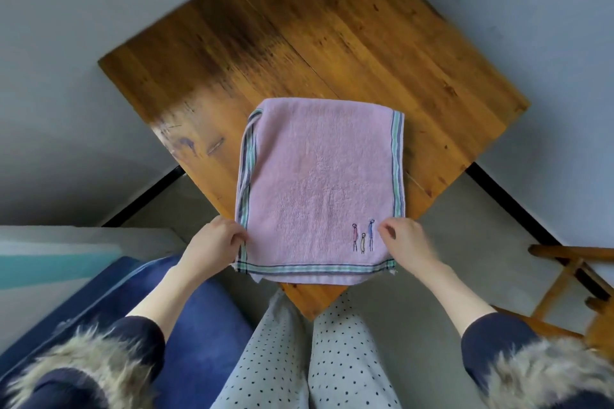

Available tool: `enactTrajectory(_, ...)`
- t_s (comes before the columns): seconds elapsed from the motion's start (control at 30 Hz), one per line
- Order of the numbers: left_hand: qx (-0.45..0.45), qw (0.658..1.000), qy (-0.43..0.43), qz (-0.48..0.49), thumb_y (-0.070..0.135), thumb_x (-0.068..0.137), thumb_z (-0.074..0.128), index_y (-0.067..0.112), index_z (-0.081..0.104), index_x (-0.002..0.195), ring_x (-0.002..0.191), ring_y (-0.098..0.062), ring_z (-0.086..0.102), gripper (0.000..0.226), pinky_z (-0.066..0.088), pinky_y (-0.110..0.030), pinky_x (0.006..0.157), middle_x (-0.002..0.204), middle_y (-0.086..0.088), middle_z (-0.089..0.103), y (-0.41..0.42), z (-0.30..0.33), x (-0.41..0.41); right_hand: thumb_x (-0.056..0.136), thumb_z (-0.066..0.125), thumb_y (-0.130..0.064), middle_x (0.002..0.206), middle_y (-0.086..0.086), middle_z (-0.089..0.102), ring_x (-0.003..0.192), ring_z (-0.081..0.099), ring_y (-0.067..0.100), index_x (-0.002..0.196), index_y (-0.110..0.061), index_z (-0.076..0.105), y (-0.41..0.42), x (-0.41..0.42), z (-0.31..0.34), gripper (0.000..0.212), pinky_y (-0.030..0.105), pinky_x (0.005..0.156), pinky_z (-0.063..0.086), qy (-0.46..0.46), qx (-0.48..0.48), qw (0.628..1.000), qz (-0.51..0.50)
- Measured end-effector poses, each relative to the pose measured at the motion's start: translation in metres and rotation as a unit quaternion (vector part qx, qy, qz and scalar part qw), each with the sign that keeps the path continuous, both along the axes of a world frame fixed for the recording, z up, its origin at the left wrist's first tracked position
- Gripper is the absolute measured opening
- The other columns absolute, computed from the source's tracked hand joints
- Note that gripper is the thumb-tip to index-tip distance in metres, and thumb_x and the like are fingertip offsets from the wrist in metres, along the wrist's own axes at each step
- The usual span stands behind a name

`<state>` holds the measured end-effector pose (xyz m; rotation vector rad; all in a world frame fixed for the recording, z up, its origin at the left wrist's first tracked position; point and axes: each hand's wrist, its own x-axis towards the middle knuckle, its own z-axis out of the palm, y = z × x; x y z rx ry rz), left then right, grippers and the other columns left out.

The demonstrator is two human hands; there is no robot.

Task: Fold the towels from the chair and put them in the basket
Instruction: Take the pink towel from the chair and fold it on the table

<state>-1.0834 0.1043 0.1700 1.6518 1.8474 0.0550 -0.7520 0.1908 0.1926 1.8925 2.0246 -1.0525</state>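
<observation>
Both hands are working the near end of the pink towel [319,189]: my left hand [216,241] is pinching the towel's near-left striped edge between thumb and fingers, closed on the cloth, while my right hand [403,239] is hovering at the towel's near-right edge with fingers curled and loosely parted; I cannot tell whether it is actually gripping the cloth or only touching it.

I am seeing the towel lying flat on the wooden table [332,43], already doubled over, its near end hanging slightly past the table corner closest to me. Small embroidered figures [363,237] are sitting on the towel just beside my right hand. Striped borders are running down both long sides and across the near hem, and the left border looks a little twisted, with the layers not quite matched.

I am judging that the next fold takes the near hem away from me to the far edge. To do it well, I am wanting an equal pinch at both near corners through all layers, lifting evenly, and squaring the left border first.

Right of the towel, part of a wooden chair [564,282] is showing. No basket is in view.
</observation>
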Motion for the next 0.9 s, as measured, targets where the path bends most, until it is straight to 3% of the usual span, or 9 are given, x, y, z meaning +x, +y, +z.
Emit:
enactTrajectory(0.07,0.035,0.997,-0.007,0.063,0.002,0.087,0.048,0.011,0.07,0.096,0.093,-0.025,0.056,0.025,0.045,-0.033,0.077,0.096,-0.004,0.067,0.024,-0.001,0.002,0.094,0.048,-0.017,0.093,0.01,0.061,0.092,0.054,0.028,0.096,-0.004,0.064,0.018,-0.012,-0.006,0.021,0.037,0.075,0.044,0.011,0.056,0.998,0.019)
enactTrajectory(0.13,0.075,0.989,-0.014,0.125,0.006,0.089,0.051,0.009,0.068,0.1,0.089,-0.028,0.058,0.021,0.042,-0.032,0.073,0.095,-0.008,0.067,0.056,-0.003,0.003,0.094,0.05,-0.017,0.114,0.013,0.059,0.111,0.049,0.029,0.117,-0.004,0.059,0.04,-0.023,-0.014,0.028,0.038,0.092,0.04,0.021,0.104,0.993,0.046)
enactTrajectory(0.3,0.144,0.956,-0.024,0.255,0.003,0.088,0.046,0.007,0.067,0.102,0.088,-0.032,0.058,0.025,0.037,-0.028,0.07,0.096,-0.015,0.066,0.137,-0.015,-0.007,0.096,0.045,-0.029,0.155,0.006,0.019,0.144,0.009,0.024,0.144,-0.017,0.03,0.09,-0.053,-0.035,0.052,0.041,0.114,0.013,-0.003,0.15,0.98,0.133)
enactTrajectory(0.43,0.155,0.973,0.013,0.173,0.003,0.088,0.045,0.009,0.063,0.111,0.089,-0.034,0.054,0.03,0.043,-0.037,0.071,0.103,-0.018,0.056,0.177,-0.025,-0.014,0.097,0.036,-0.04,0.158,0.001,-0.006,0.145,-0.008,0.021,0.149,-0.026,0.011,0.101,-0.061,-0.053,0.059,0.045,0.117,0.002,-0.049,0.122,0.977,0.17)
enactTrajectory(0.57,0.19,0.978,0.048,0.073,0.005,0.089,0.048,0.006,0.062,0.108,0.085,-0.034,0.05,0.024,0.042,-0.041,0.06,0.097,-0.018,0.051,0.191,-0.032,-0.019,0.097,0.025,-0.047,0.155,-0.003,-0.018,0.143,-0.017,0.019,0.148,-0.03,-0.003,0.098,-0.057,-0.066,0.061,0.044,0.117,-0.004,-0.056,0.12,0.974,0.184)
enactTrajectory(0.83,0.196,0.976,0.054,0.081,0.015,0.09,0.055,0.007,0.064,0.096,0.084,-0.031,0.054,0.013,0.039,-0.034,0.064,0.094,-0.012,0.06,0.2,-0.036,-0.042,0.096,0.019,-0.05,0.152,-0.005,-0.023,0.141,-0.022,0.018,0.141,-0.035,-0.019,0.095,-0.055,-0.071,0.06,0.042,0.115,-0.01,-0.068,0.128,0.971,0.188)
enactTrajectory(0.9,0.175,0.973,0.029,0.149,0.015,0.089,0.055,0.008,0.063,0.092,0.082,-0.025,0.054,0.011,0.039,-0.031,0.067,0.09,-0.009,0.062,0.203,-0.036,-0.047,0.096,0.017,-0.051,0.152,-0.005,-0.023,0.141,-0.023,0.018,0.141,-0.035,-0.019,0.096,-0.055,-0.072,0.06,0.041,0.115,-0.012,-0.069,0.127,0.972,0.188)
